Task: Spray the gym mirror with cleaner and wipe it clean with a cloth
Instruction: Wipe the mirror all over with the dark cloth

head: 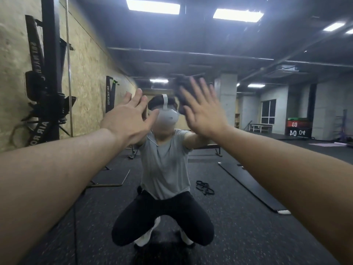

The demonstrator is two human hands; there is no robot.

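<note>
Dim gym under glaring ceiling panels [152, 6] — blurred fingers [198, 87], warped edges

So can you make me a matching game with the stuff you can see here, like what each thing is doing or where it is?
Things:
1. dark cloth
2. left hand
3. black loops of band
4. red box with white numbers

States or places:
A. lying on the dark floor
B. far off on the right
C. pressed under the right hand
D. fingers straight, holding nothing

Pairs: 1-C, 2-D, 3-A, 4-B
</note>
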